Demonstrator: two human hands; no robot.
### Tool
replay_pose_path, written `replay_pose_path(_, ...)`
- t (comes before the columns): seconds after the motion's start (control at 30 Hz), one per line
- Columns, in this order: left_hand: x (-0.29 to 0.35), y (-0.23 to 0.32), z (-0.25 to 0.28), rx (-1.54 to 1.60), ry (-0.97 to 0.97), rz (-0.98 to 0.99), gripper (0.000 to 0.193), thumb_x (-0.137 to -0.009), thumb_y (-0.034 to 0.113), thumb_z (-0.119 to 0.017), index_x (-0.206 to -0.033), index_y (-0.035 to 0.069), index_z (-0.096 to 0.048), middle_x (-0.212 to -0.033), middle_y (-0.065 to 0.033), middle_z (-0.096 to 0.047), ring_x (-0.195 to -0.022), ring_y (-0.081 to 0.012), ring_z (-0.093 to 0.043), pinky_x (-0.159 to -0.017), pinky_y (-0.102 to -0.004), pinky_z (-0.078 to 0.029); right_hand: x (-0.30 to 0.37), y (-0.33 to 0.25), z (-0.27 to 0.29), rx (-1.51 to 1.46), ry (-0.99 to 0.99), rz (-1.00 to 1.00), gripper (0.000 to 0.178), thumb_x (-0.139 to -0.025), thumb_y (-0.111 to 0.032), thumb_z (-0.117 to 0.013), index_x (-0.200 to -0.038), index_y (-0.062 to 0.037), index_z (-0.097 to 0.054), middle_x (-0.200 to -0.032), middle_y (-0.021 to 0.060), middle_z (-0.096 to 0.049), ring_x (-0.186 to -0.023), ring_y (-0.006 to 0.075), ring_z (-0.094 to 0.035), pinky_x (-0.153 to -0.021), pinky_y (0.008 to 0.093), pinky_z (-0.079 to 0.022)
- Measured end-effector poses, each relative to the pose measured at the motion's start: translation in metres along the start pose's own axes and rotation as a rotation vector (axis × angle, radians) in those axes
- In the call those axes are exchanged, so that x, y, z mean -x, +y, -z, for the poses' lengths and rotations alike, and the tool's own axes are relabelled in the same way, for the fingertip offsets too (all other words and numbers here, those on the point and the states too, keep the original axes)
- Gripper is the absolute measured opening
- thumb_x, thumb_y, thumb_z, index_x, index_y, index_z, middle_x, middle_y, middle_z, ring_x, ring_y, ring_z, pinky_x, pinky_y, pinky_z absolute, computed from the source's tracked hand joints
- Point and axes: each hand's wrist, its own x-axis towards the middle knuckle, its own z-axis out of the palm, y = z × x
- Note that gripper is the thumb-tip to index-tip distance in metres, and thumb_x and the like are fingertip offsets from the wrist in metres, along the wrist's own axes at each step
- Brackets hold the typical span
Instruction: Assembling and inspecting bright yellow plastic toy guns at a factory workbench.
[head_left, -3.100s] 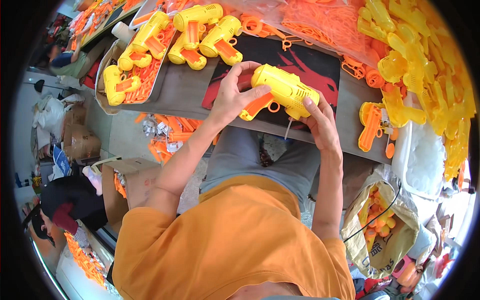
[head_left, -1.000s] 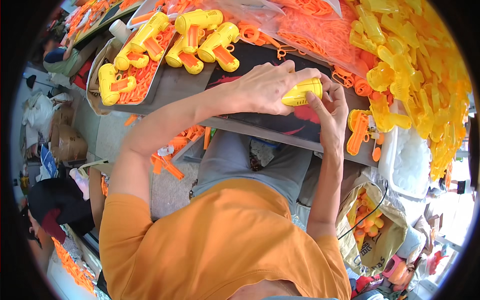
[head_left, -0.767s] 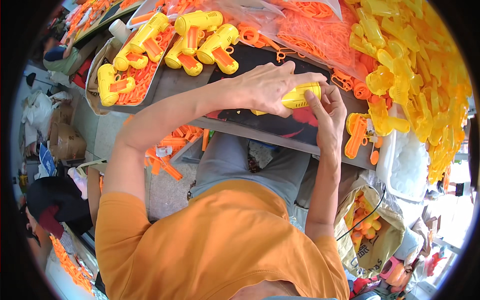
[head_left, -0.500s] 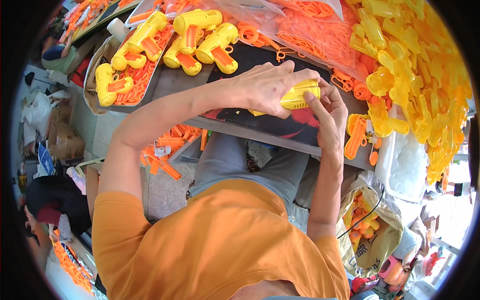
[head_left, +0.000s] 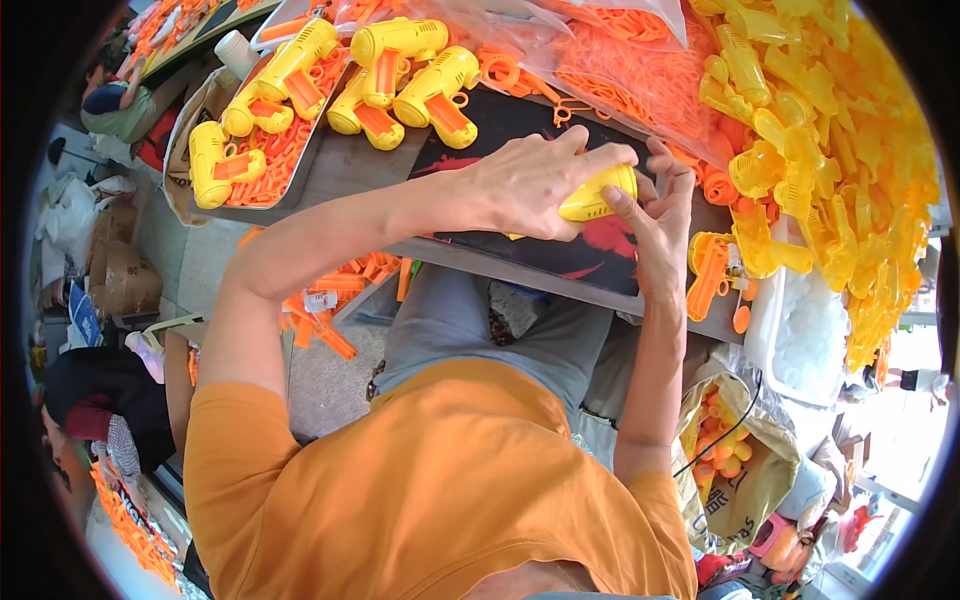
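Note:
Both hands meet over the dark mat (head_left: 480, 262) with a yellow toy gun body (head_left: 598, 198) between them. My left hand (head_left: 535, 185) wraps over it from the left, covering much of the toy. At the toy's right end my right hand (head_left: 662, 225) grips with the thumb across the near side, its fingers curled behind. Whatever lies under the left palm is hidden. Beyond my left hand, several yellow toy guns with orange grips lie together, one toy gun (head_left: 440, 95) nearest to it. Near my right wrist lies an orange toy part (head_left: 709, 277).
A white tray (head_left: 300, 180) at the left holds small orange parts with toy guns on top. Bags of orange pieces (head_left: 625, 85) lie at the back. Yellow shells (head_left: 830, 150) pile high at the right, above a tub of whitish parts (head_left: 808, 330). A sack (head_left: 745, 480) stands below.
The toy gun body has turned slightly in my hands, and the seam seen on it before no longer shows. Fingers of my right hand have shifted upward at its end.

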Motion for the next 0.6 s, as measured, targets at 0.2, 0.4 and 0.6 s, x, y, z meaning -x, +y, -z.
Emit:
replay_pose_path(0.2,0.009,-0.006,-0.005,0.083,0.113,-0.049,0.087,-0.066,0.021,-0.077,-0.138,0.012,-0.028,-0.115,-0.0216,-0.055,-0.084,-0.0402,-0.065,-0.070,-0.0493,-0.055,-0.009,-0.014,0.006,0.150,-0.293,-0.159,0.057,-0.086,-0.011,-0.071,-0.136,0.0034,-0.046,-0.127,0.0129,-0.057,-0.116,0.0179,-0.056,-0.099,0.0308,-0.045)
replay_pose_path(0.4,0.005,0.009,0.008,-0.107,0.130,0.116,0.082,-0.065,0.023,-0.080,-0.132,0.007,-0.036,-0.105,-0.0159,-0.064,-0.082,-0.0364,-0.066,-0.069,-0.0461,-0.054,-0.011,-0.017,-0.013,0.265,-0.255,-0.122,0.058,-0.085,-0.012,-0.072,-0.135,0.0037,-0.047,-0.123,0.0127,-0.059,-0.111,0.0172,-0.058,-0.097,0.0311,-0.046)
replay_pose_path(0.6,0.031,-0.016,0.035,0.537,0.329,0.061,0.056,-0.070,0.020,-0.082,-0.116,0.002,-0.057,-0.101,-0.0057,-0.066,-0.092,-0.0134,-0.063,-0.085,-0.0293,-0.050,0.025,0.006,-0.014,0.042,-0.142,-0.037,0.067,-0.095,-0.030,-0.059,-0.148,-0.0029,-0.028,-0.145,0.0148,-0.038,-0.138,0.0254,-0.033,-0.110,0.0406,-0.031)
